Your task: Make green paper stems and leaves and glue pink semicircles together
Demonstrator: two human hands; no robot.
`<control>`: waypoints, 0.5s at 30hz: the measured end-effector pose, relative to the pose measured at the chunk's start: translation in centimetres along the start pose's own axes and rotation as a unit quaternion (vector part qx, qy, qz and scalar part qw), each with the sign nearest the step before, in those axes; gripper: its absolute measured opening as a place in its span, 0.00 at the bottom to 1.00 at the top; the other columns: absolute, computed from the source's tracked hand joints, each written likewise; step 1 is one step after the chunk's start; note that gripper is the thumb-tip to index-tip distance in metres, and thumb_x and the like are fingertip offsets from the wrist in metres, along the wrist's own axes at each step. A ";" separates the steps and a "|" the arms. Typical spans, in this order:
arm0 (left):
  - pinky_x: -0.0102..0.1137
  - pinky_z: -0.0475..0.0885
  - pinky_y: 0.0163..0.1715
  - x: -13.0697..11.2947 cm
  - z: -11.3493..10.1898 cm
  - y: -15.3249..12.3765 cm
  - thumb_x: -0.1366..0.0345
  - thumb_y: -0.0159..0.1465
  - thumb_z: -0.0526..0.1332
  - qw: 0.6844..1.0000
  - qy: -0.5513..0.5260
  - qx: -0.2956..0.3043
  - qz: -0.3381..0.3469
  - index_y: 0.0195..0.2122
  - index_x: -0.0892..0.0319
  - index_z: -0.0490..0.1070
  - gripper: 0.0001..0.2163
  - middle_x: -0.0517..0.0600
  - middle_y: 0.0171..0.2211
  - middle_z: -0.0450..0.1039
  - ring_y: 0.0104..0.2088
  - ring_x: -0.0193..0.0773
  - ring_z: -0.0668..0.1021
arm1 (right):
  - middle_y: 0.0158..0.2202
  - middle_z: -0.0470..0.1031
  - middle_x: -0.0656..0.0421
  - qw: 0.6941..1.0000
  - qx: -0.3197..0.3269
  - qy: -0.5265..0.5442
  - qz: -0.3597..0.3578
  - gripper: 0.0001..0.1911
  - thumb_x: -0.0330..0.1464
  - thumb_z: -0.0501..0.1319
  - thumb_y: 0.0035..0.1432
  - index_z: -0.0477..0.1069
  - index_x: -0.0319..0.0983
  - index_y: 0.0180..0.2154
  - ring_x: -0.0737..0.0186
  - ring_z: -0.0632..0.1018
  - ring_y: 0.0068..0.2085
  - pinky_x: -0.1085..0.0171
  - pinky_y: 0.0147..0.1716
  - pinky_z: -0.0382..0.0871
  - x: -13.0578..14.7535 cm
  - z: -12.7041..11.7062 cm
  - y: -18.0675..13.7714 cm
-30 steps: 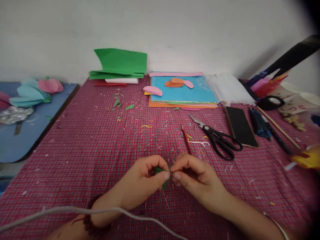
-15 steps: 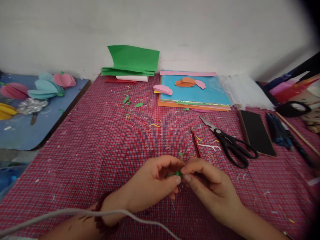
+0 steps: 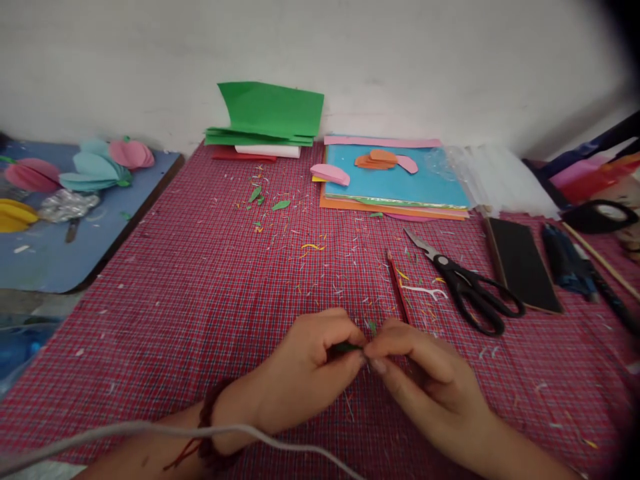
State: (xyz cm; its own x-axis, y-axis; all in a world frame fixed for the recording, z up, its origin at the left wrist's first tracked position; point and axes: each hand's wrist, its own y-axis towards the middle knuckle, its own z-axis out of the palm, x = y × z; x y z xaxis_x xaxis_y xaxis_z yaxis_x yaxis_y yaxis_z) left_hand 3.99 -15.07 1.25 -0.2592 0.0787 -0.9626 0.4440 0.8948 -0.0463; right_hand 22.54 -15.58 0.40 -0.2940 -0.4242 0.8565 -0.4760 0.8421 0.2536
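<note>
My left hand point(image 3: 315, 370) and my right hand point(image 3: 430, 380) meet fingertip to fingertip low over the checked cloth point(image 3: 220, 280). Both are closed in a pinch. A small piece of green paper point(image 3: 345, 347) shows dark inside the curl of my left fingers; most of it is hidden. Whether my right fingertips grip the same piece is hard to see, but they press right at its end. Just beyond my right hand lies a red pencil point(image 3: 399, 287), and black-handled scissors point(image 3: 463, 283) rest to its right. Several cut green paper leaves point(image 3: 281, 205) lie farther back.
Green sheets point(image 3: 273, 110) lean at the wall beside a stack of coloured paper point(image 3: 400, 180). A black flat box point(image 3: 525, 263) and pens point(image 3: 567, 260) lie right. Paper fruits point(image 3: 95, 170) sit on a blue board point(image 3: 45, 260) at left. A white cable point(image 3: 200, 432) crosses my left wrist.
My fingertips have drawn tighter together, and the left fingers have curled in, so less of the green paper shows. The view has shifted slightly; the things on the cloth stay put.
</note>
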 end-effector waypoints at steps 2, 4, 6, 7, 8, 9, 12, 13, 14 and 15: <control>0.26 0.62 0.28 -0.1 0.0 -0.1 0.75 0.62 0.55 1.000 0.009 0.015 0.010 0.28 0.60 0.70 0.08 0.44 0.26 0.65 0.28 0.30 0.69 | 0.30 0.73 0.63 1.000 0.007 -0.006 0.001 0.13 0.22 0.55 0.60 0.68 0.46 0.39 0.67 0.75 0.30 0.68 0.29 0.69 0.0 0.0 -0.1; 0.26 0.61 0.28 -0.3 -0.1 -0.2 0.76 0.62 0.53 0.999 0.031 0.025 0.019 0.27 0.60 0.67 0.09 0.44 0.26 0.64 0.28 0.29 0.68 | 0.31 0.73 0.63 1.000 0.013 -0.013 0.000 0.14 0.22 0.55 0.60 0.67 0.47 0.40 0.67 0.75 0.30 0.68 0.29 0.69 0.0 -0.1 0.0; 0.27 0.58 0.26 -0.4 -0.1 -0.2 0.77 0.60 0.53 0.998 0.055 0.028 0.020 0.24 0.60 0.63 0.10 0.43 0.25 0.61 0.26 0.29 0.65 | 0.30 0.73 0.64 0.999 0.027 -0.016 -0.008 0.14 0.21 0.54 0.59 0.67 0.47 0.39 0.67 0.75 0.30 0.68 0.28 0.69 0.0 -0.1 0.0; 0.27 0.57 0.25 -0.5 -0.1 -0.2 0.77 0.59 0.53 0.998 0.059 0.027 0.016 0.23 0.60 0.61 0.10 0.43 0.24 0.60 0.25 0.29 0.64 | 0.29 0.73 0.64 0.999 0.037 -0.014 -0.014 0.14 0.21 0.54 0.59 0.67 0.47 0.39 0.68 0.75 0.29 0.68 0.28 0.68 0.1 -0.2 0.0; 0.27 0.56 0.24 -0.5 -0.1 -0.1 0.77 0.59 0.54 0.998 0.054 0.029 0.008 0.22 0.59 0.59 0.10 0.42 0.23 0.59 0.25 0.29 0.63 | 0.29 0.72 0.64 0.999 0.048 -0.011 -0.020 0.14 0.21 0.53 0.59 0.67 0.47 0.39 0.68 0.74 0.28 0.68 0.27 0.68 0.2 -0.2 0.0; 0.27 0.56 0.24 -0.4 -0.1 -0.1 0.77 0.58 0.53 0.999 0.038 0.034 -0.004 0.21 0.59 0.58 0.11 0.42 0.22 0.58 0.24 0.29 0.62 | 0.28 0.72 0.64 0.998 0.057 -0.008 -0.024 0.14 0.21 0.53 0.59 0.67 0.47 0.38 0.68 0.74 0.28 0.68 0.26 0.68 0.3 -0.2 0.0; 0.26 0.59 0.24 -0.1 0.0 0.2 0.77 0.59 0.52 0.996 -0.052 0.069 -0.034 0.22 0.59 0.62 0.10 0.42 0.22 0.61 0.24 0.29 0.64 | 0.28 0.71 0.63 0.997 0.066 -0.002 -0.029 0.14 0.21 0.53 0.59 0.67 0.47 0.39 0.67 0.74 0.28 0.68 0.25 0.68 0.4 -0.3 -0.2; 0.26 0.60 0.25 0.0 0.0 0.3 0.77 0.59 0.52 0.994 -0.075 0.076 -0.037 0.24 0.60 0.64 0.09 0.42 0.22 0.62 0.25 0.29 0.65 | 0.28 0.71 0.63 0.998 0.059 -0.005 -0.024 0.14 0.22 0.53 0.59 0.67 0.47 0.40 0.67 0.74 0.28 0.68 0.25 0.68 0.3 -0.4 -0.3; 0.26 0.61 0.26 0.1 0.0 0.3 0.76 0.60 0.53 0.993 -0.084 0.075 -0.037 0.25 0.60 0.66 0.09 0.42 0.23 0.63 0.26 0.29 0.66 | 0.29 0.72 0.63 0.999 0.048 -0.010 -0.014 0.14 0.22 0.54 0.59 0.67 0.47 0.40 0.66 0.75 0.29 0.68 0.26 0.69 0.3 -0.4 -0.3; 0.26 0.62 0.27 0.2 0.0 0.3 0.75 0.61 0.53 0.994 -0.081 0.067 -0.031 0.26 0.60 0.67 0.08 0.42 0.23 0.64 0.26 0.29 0.67 | 0.30 0.72 0.63 0.999 0.034 -0.016 -0.002 0.14 0.23 0.55 0.59 0.67 0.48 0.41 0.66 0.75 0.30 0.68 0.27 0.70 0.1 -0.5 -0.4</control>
State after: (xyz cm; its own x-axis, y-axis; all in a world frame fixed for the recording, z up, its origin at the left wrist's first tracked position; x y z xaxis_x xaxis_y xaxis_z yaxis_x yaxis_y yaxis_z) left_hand 4.05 -14.80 1.07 -0.1520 -0.0566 -0.9868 0.5443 0.8285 -0.1314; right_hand 23.07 -15.82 0.62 -0.3167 -0.4392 0.8407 -0.5324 0.8159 0.2256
